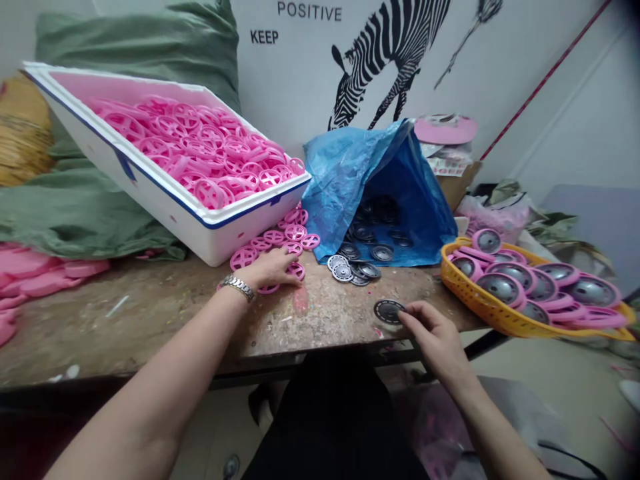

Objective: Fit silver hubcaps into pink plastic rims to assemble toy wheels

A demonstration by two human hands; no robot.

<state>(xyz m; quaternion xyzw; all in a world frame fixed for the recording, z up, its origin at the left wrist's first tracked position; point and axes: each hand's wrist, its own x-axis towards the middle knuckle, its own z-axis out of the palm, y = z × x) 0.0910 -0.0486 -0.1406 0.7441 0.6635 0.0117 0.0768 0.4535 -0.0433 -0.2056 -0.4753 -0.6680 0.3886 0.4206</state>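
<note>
My left hand [271,268] reaches down onto loose pink spoked wheel rims on the bench. Its fingers and thumb close about one pink wheel rim [297,271] at the edge of the pile; part of that rim is hidden by the hand. Between the thumb and fingers of my right hand [434,331] is a dark round wheel disc [389,311], tilted just above the bench near its front edge. Several more grey-black wheel discs [343,272] lie at the mouth of a blue plastic bag [336,175], which has others inside.
A white foam box [203,241] full of pink rims leans at the left, in front of green sacks [140,47]. To the right, a yellow basket [467,303] with assembled pink-and-grey wheels [505,283] juts past the bench edge. Pink pieces [37,280] lie far left on the workbench [165,300].
</note>
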